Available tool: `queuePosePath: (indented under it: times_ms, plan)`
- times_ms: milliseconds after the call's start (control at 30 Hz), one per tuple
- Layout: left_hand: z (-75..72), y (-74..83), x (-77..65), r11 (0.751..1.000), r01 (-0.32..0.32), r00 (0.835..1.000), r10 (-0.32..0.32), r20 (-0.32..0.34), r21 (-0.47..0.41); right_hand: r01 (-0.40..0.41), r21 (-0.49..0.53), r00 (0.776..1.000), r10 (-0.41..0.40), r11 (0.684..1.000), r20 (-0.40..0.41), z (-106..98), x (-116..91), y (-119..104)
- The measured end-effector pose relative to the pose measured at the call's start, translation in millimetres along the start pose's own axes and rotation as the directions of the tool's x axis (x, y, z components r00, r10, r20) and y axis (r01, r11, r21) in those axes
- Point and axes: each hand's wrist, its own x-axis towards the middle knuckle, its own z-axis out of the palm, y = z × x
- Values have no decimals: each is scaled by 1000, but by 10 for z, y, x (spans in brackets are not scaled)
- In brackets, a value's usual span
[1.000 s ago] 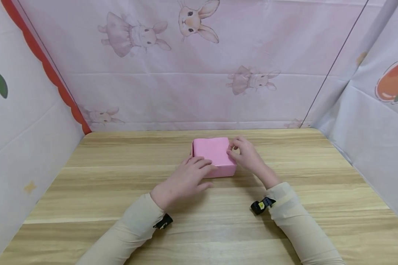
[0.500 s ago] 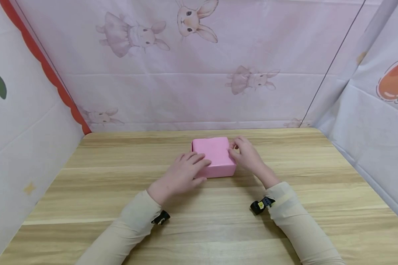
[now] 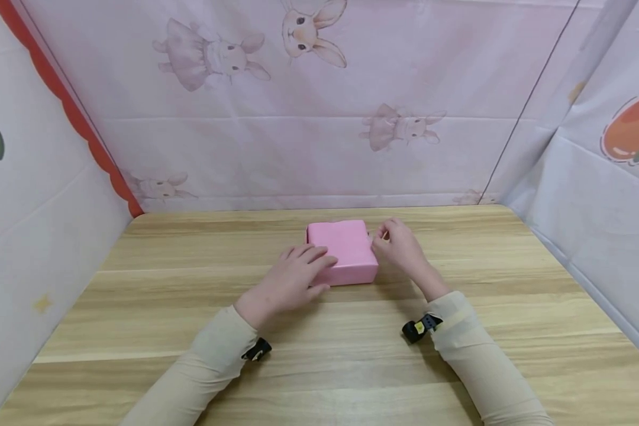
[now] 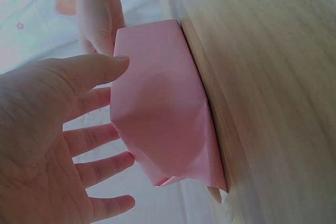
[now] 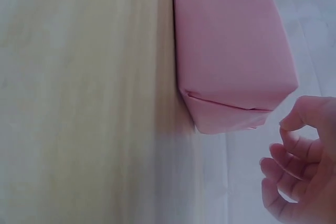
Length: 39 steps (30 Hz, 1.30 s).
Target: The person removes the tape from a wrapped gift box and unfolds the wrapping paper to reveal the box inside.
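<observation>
A box wrapped in pink paper [image 3: 346,242] lies near the back of the wooden table. My left hand [image 3: 290,281] rests on its left front part with fingers spread and nearly straight. In the left wrist view, my left thumb [image 4: 107,69] lies at the edge of the pink box [image 4: 157,77], whose near end has loose, creased paper. My right hand [image 3: 402,251] is just off the right end, thumb and forefinger pinched together at a small see-through strip [image 3: 370,236]. Folded paper covers that end of the pink box [image 5: 231,114] in the right wrist view; the strip does not show there.
A wood-grain table [image 3: 325,367] reaches back to a pink rabbit-print cloth [image 3: 298,160]. White printed cloths stand at the left [image 3: 42,236] and right [image 3: 607,225] sides. Each wrist wears a black strapped camera.
The right hand has drawn slightly right, away from the box's end, and the pale strip now shows between them. The left hand first shifted a little left and has since stayed on the box.
</observation>
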Motion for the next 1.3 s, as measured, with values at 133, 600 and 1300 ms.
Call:
queuePosePath:
  times_ms: [133, 600, 1300]
  plan:
    - [-12, -14, -4, 1000, -3, 1000, 2, -6, -11, -4, -28, 1000, 4, 1000, 13, -19, 17, 4]
    - [-27, -57, 9, 1000, -24, 1000, 24, -17, -12, -68, -46, 996, 71, 997, 48, -84, 40, 24]
    - [33, -275, 134, 991, 67, 992, -79, -102, -117, -46, 86, 999, 45, 995, 17, -59, 96, 87]
